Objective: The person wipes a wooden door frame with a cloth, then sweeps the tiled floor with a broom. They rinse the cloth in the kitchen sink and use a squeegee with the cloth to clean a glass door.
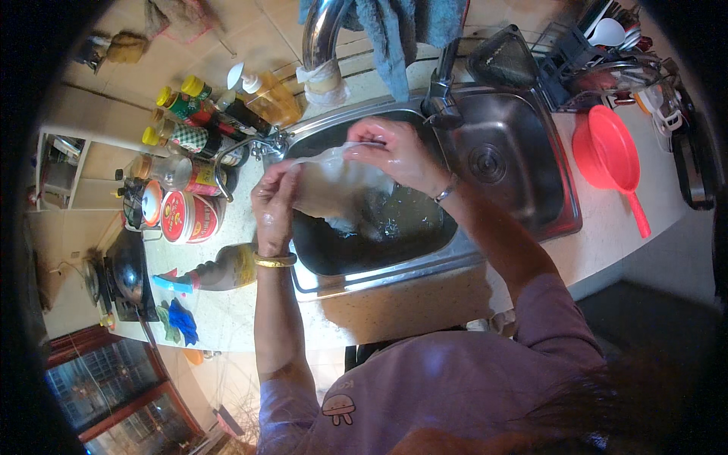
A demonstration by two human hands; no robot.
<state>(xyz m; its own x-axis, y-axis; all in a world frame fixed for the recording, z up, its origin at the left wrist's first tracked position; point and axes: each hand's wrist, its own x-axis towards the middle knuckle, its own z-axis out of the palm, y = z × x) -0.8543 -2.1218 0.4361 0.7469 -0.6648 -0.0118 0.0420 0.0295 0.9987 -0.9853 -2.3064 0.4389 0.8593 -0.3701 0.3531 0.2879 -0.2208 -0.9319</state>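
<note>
My left hand point(274, 199) pinches the left end of the top edge of a thin, wet, translucent sheet point(327, 185) that looks like plastic. The same edge is gripped farther right by my right hand point(395, 149), so it stretches between the two. From there the sheet hangs into the left basin of a stainless steel sink point(369, 265). Dark water with bright reflections lies in this basin; the lower end of the sheet is hard to make out against it. Both hands look wet.
Right of it is a second steel basin point(512, 165) with a drain, below a faucet point(443, 102). A red plastic ladle point(608, 151) sits on the right counter. Several bottles point(199, 139), a red-and-white tub point(190, 217) and a spray bottle point(224, 268) line the left side.
</note>
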